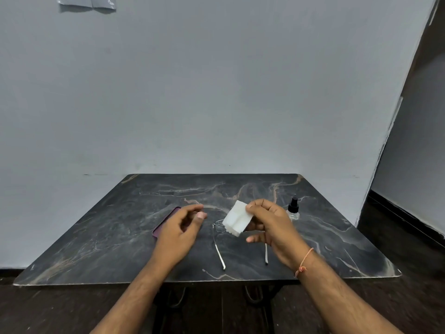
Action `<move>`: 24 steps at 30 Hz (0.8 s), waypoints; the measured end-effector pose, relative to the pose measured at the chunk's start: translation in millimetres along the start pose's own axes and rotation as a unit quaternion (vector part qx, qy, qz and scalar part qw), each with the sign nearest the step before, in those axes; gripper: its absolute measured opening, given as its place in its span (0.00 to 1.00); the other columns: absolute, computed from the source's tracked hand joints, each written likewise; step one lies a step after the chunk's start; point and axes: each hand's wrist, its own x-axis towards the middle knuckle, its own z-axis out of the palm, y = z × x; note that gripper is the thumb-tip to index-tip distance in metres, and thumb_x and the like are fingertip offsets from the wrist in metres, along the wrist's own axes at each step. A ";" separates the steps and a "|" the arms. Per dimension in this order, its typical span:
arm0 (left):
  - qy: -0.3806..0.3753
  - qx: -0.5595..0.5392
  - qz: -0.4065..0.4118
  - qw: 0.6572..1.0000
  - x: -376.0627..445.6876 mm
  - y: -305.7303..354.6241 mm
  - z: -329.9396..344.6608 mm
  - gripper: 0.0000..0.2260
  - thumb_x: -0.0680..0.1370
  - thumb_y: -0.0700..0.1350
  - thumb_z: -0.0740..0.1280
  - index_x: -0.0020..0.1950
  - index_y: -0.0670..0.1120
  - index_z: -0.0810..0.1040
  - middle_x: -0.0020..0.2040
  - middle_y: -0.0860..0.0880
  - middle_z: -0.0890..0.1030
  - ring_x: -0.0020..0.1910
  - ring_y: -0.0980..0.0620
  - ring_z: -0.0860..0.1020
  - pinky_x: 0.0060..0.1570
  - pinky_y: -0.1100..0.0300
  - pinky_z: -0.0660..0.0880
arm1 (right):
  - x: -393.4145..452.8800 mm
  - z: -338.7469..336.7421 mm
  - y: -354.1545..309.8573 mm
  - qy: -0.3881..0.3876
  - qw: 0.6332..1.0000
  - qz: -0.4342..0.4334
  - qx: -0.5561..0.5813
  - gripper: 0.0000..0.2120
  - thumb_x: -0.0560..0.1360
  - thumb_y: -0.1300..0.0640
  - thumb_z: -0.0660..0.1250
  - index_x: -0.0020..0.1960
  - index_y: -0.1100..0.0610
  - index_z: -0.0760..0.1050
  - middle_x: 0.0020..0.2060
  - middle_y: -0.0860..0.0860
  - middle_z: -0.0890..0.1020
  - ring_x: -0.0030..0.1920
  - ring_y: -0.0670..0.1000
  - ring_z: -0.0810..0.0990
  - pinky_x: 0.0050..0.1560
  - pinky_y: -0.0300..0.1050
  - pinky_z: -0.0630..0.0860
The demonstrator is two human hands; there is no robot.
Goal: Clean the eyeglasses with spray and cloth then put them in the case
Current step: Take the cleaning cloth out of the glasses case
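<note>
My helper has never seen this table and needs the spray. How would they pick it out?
On the dark marble table, look toward the right side, just beyond the right hand holding the white cloth. The spray bottle stands upright there: small, clear, black-topped, the only upright thing.

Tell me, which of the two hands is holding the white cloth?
The right hand, the one with the orange thread on its wrist, pinches the white cloth above the eyeglasses. The left hand holds nothing.

Eyeglasses (218, 237): thin-framed, lying open, temples toward the near edge.
Cloth (237, 218): white, folded, lifted above them.
Spray bottle (293, 209): upright, right.
Case (166, 221): maroon, left.
</note>
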 end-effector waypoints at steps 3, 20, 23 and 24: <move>-0.093 -0.061 -0.048 0.993 2.9 29.0 17.9 0.16 0.82 0.63 0.70 0.63 0.55 0.86 0.55 0.57 0.90 0.57 0.56 0.87 0.65 0.50 0.82 | -4.9 3.4 0.6 -0.006 0.999 -0.019 -0.028 0.03 0.82 0.59 0.70 0.52 0.59 0.81 0.42 0.54 0.87 0.38 0.51 0.86 0.31 0.47 0.81; -0.144 -0.178 -0.113 0.967 -3.6 62.7 31.6 0.06 0.79 0.41 0.78 0.55 0.43 0.90 0.51 0.44 0.91 0.53 0.44 0.90 0.53 0.50 0.87 | -8.4 -9.4 8.2 -0.021 0.996 -0.076 -0.041 0.14 0.75 0.67 0.77 0.59 0.61 0.80 0.43 0.56 0.88 0.45 0.55 0.89 0.41 0.51 0.87; -0.136 -0.160 -0.102 0.972 -2.2 60.8 29.5 0.05 0.79 0.40 0.77 0.54 0.44 0.90 0.50 0.45 0.91 0.53 0.44 0.89 0.52 0.49 0.87 | -9.1 -10.7 7.4 -0.022 0.997 -0.069 -0.028 0.16 0.74 0.70 0.77 0.59 0.61 0.80 0.45 0.54 0.88 0.45 0.53 0.89 0.40 0.49 0.86; -0.126 -0.161 -0.101 0.974 -1.8 60.9 29.0 0.05 0.80 0.40 0.77 0.54 0.44 0.90 0.50 0.45 0.91 0.51 0.45 0.89 0.50 0.51 0.87 | -9.7 -10.7 7.3 -0.022 0.998 -0.063 -0.020 0.16 0.74 0.70 0.77 0.59 0.60 0.80 0.45 0.54 0.87 0.45 0.52 0.89 0.38 0.48 0.86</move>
